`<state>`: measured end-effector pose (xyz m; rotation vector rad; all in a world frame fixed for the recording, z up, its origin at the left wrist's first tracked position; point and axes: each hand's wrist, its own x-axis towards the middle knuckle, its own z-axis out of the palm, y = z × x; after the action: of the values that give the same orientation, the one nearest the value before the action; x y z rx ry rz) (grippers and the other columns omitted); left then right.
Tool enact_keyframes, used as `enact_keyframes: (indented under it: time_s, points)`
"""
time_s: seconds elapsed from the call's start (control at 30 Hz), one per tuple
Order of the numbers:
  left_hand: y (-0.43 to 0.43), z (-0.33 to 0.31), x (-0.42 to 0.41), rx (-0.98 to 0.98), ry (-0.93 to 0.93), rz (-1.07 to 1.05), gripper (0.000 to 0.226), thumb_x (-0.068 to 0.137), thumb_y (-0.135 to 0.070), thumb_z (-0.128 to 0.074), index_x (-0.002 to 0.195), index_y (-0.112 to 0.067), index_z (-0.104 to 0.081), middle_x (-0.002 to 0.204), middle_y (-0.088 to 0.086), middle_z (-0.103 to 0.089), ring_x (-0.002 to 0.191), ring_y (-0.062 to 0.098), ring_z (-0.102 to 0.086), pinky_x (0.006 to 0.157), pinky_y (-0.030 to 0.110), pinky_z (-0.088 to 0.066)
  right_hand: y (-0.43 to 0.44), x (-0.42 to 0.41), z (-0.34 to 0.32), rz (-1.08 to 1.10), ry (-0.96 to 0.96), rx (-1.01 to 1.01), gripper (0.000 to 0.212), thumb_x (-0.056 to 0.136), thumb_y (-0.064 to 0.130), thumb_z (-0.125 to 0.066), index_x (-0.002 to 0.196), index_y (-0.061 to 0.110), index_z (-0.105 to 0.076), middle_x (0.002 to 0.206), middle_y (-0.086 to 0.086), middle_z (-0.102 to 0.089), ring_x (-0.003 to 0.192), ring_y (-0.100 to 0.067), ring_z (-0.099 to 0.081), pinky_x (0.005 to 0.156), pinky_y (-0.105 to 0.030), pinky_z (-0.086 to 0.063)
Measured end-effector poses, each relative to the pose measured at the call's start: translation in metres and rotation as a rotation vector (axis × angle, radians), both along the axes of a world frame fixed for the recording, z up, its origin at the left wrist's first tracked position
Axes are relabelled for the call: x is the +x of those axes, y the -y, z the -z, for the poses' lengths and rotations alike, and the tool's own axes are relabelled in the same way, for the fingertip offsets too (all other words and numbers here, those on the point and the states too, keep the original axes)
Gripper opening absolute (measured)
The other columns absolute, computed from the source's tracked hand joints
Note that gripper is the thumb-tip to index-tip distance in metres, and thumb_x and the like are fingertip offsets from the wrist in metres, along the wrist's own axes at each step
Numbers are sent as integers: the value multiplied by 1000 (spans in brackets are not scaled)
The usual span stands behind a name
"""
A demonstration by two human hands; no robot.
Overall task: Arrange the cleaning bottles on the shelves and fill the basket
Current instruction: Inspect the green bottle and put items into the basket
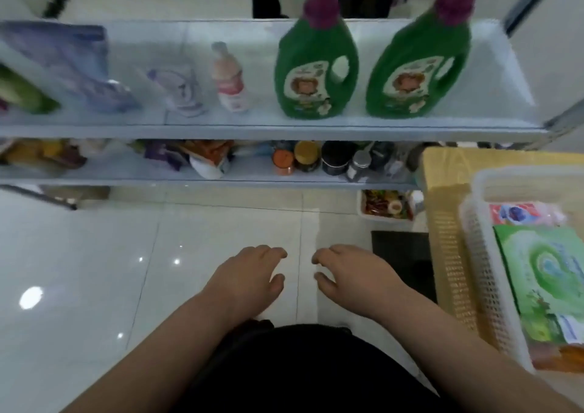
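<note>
The upper shelf [493, 74] carries two green detergent bottles [316, 65] [417, 68], upright and side by side at the right. A small pink bottle [230, 80] and soft packs stand further left. The white basket [480, 254] sits at the near right on a yellow crate [442, 223]. It already holds a green packet [550, 280] and other packs.

The left hand [249, 273] and the right hand [354, 273] hang over the floor, near each other, with fingers loosely curled and nothing held.

Judged step: between placements, with the large bottles shelved. The next move likely calls for reaching to another item, gripping it securely, and placing it either upright on bare shelf area or in the basket.
</note>
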<state>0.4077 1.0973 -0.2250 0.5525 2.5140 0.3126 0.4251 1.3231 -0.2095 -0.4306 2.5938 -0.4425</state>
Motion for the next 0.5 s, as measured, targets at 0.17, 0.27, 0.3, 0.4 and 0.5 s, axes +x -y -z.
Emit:
enact_keyframes:
  time_s: [0.17, 0.27, 0.3, 0.4, 0.5]
  points:
    - [131, -4, 8, 10, -24, -263, 48, 101, -41, -46, 148, -32, -42, 140, -10, -55, 129, 16, -50, 99, 35, -47, 133, -64, -4, -243, -3, 22, 37, 104, 45, -44, 137, 32, -52, 130, 5, -61, 117, -18, -56, 91, -35, -50]
    - [212, -1, 17, 25, -31, -429, 48, 99, -43, -46, 146, -33, -43, 137, -10, -56, 127, 16, -51, 99, 38, -49, 227, -95, -4, -380, -1, 26, 36, 102, 45, -45, 136, 34, -53, 130, 8, -61, 117, -16, -57, 89, -35, -51]
    - [237, 0, 21, 31, -26, -480, 47, 99, -43, -46, 146, -34, -43, 136, -10, -56, 127, 16, -51, 99, 39, -49, 258, -104, -4, -423, -5, 25, 36, 102, 45, -46, 136, 35, -53, 130, 9, -61, 117, -15, -57, 89, -35, -51]
    - [302, 3, 27, 29, -26, -618, 46, 100, -42, -46, 145, -34, -43, 136, -10, -56, 127, 16, -51, 99, 39, -49, 342, -124, -2, -541, -13, 14, 37, 102, 45, -46, 136, 35, -53, 130, 9, -62, 115, -13, -58, 88, -34, -51]
    - [352, 3, 22, 31, -31, -749, 44, 100, -42, -46, 143, -34, -44, 134, -11, -58, 125, 14, -52, 97, 37, -51, 402, -140, -2, -608, 10, 11, 36, 102, 46, -47, 136, 35, -53, 129, 9, -63, 113, -12, -59, 89, -33, -53]
